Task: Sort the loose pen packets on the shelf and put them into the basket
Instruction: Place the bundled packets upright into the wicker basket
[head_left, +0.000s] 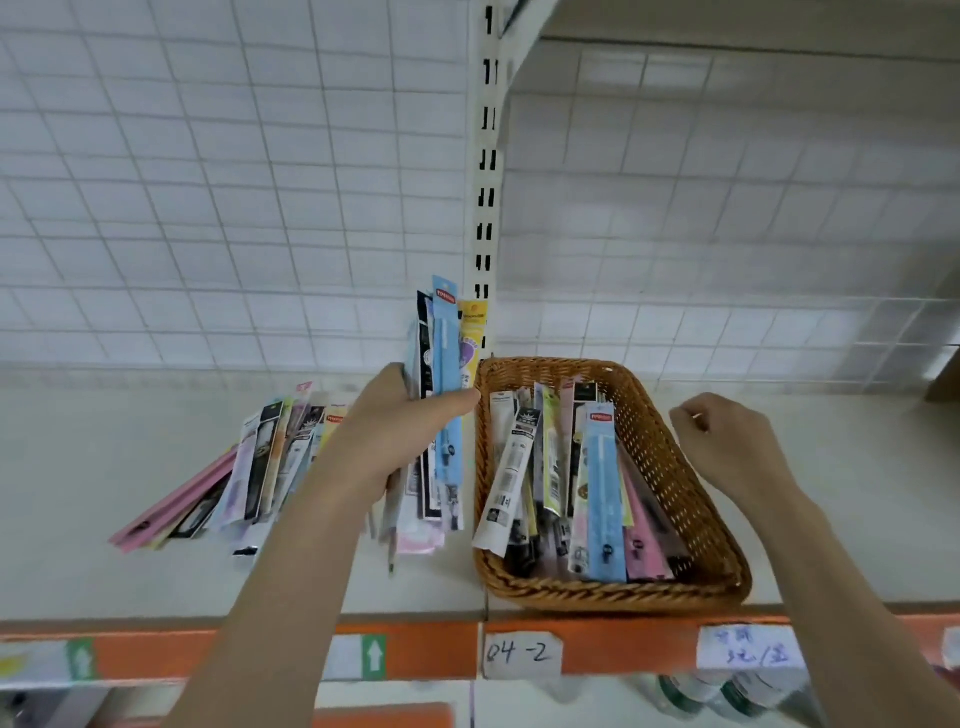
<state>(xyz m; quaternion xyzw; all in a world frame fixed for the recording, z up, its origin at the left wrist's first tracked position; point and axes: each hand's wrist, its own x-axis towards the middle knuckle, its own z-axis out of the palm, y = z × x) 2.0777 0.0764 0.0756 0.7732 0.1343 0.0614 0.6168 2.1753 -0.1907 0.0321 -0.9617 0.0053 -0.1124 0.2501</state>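
We read a handwritten "04-2" label (521, 651) on the orange shelf edge (426, 656); the tag at its 3 o'clock (748, 653) is too blurred to read. Left hand (387, 434) grips an upright bundle of pen packets (445, 374), thumb across a light blue one with a red header, print unreadable. Right hand (727, 449) hovers at the 3 o'clock side of the woven wicker basket (670, 452), fingers loosely curled, holding nothing. Flat packets (566, 483) lie lengthwise inside the basket. Loose packets (249, 467) fan on the shelf (104, 467) at the left hand's 9 o'clock, partly hidden by the forearm.
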